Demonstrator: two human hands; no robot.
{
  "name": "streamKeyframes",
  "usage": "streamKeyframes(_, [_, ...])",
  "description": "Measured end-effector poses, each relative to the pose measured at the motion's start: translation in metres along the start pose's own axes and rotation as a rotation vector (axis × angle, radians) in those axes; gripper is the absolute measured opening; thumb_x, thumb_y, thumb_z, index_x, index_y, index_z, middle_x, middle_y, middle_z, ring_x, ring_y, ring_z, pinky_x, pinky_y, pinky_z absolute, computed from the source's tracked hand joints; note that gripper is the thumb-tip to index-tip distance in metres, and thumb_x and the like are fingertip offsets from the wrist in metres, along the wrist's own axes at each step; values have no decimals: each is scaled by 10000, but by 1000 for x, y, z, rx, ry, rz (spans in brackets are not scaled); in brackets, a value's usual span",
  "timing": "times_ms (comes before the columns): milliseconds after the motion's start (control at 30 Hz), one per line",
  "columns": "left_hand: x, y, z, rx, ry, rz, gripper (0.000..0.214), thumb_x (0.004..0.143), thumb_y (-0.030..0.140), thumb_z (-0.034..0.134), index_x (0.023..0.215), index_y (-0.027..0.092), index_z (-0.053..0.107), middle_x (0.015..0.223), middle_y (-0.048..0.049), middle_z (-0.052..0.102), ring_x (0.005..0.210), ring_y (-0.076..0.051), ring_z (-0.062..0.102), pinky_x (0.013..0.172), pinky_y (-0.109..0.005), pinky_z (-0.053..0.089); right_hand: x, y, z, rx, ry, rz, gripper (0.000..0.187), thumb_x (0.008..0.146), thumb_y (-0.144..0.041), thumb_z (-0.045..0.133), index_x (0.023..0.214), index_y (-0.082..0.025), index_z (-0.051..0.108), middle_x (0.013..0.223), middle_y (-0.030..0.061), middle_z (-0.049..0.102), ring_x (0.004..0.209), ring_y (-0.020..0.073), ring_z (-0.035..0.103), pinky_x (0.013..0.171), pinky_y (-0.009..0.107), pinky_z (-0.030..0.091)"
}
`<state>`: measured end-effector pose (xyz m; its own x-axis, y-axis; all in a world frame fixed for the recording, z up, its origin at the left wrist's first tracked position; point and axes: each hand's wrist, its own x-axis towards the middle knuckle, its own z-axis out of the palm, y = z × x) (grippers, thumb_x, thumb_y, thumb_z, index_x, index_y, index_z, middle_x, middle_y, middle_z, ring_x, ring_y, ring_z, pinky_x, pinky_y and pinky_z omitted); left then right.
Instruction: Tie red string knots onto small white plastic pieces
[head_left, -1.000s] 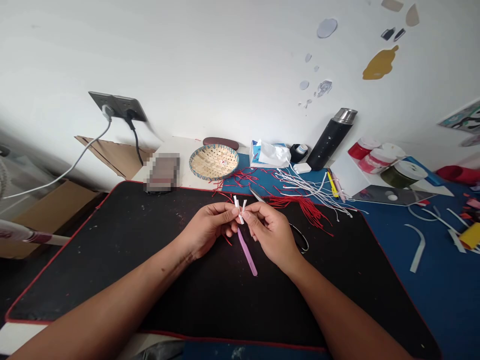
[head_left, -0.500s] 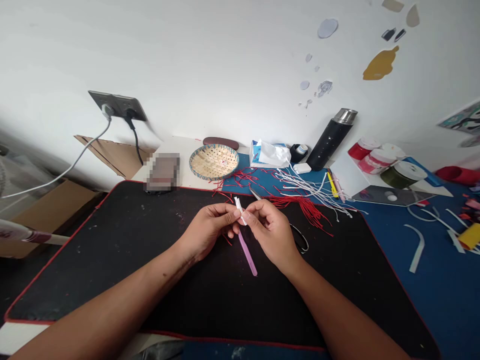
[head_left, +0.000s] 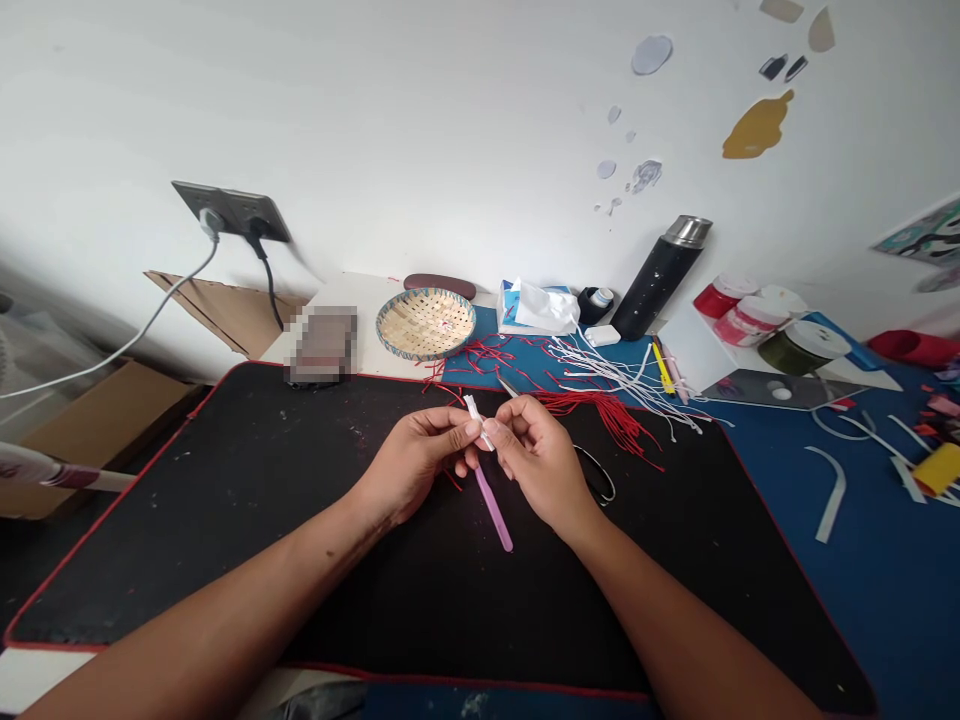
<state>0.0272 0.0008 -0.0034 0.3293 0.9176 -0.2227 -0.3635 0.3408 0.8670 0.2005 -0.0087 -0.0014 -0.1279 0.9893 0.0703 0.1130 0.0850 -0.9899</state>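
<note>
Over the middle of a black mat, my left hand and my right hand meet fingertip to fingertip. Both pinch a small folded white paper strip that sticks up between the thumbs. A purple stick-like tool lies on the mat just below the hands. Dark-handled scissors lie partly hidden behind my right hand. Red strips and white strips are heaped behind the hands.
A woven basket, a tissue pack, a black flask and paint jars stand along the wall. Paper scraps lie on the blue surface at right. Cables hang from a wall socket at left.
The two upright ends of the white strip, spread apart a second ago, are now pressed together into one folded piece between my fingers. My hands stayed in place.
</note>
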Motion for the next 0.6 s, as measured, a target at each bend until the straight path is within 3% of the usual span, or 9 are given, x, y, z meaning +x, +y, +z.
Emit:
streamKeyframes(300, [-1,2,0,197,6,121,288,779,423,894,784,151,800,664,-23,695,596,-126,593,543,-220,501,1,5,0,77,-48,41,318,954,-497,678,897,-221,530,664,-60,539,492,89,462,459,227,357])
streamKeyframes(600, [-1,3,-2,230,-17,113,293,788,431,879,779,161,766,689,-16,693,628,-134,594,563,-223,497,2,2,1,293,-157,178,365,914,-524,711,894,-218,513,645,-71,573,440,63,446,398,188,301])
